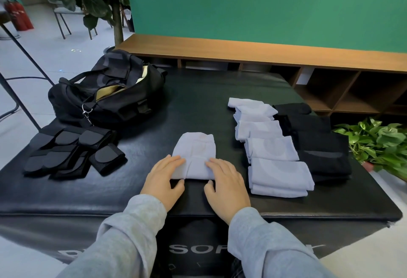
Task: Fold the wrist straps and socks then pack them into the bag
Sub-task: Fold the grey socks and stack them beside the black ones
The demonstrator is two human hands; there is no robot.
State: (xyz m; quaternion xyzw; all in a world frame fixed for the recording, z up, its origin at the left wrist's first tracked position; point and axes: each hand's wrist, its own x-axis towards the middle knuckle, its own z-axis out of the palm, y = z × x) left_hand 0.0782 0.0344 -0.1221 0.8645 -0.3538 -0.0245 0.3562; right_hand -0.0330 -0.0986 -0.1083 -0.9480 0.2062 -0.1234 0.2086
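Note:
A light blue sock (195, 150) lies in the middle of the black padded block (198, 93), its near end folded over. My left hand (164, 178) grips the fold's left edge, fingers on top and thumb under the near edge. My right hand (226, 183) grips the right edge the same way. A row of folded light blue socks (271, 148) runs along the right, with folded black socks (317, 137) beside them. Black wrist straps (72, 152) lie in a pile at the left. The black bag (110, 93) stands unzipped at the far left.
A leafy potted plant (376, 141) sits just off the block's right edge. A low wooden shelf (264, 53) runs behind the block below a green wall. A tree trunk, chairs and stand legs are on the floor at the far left.

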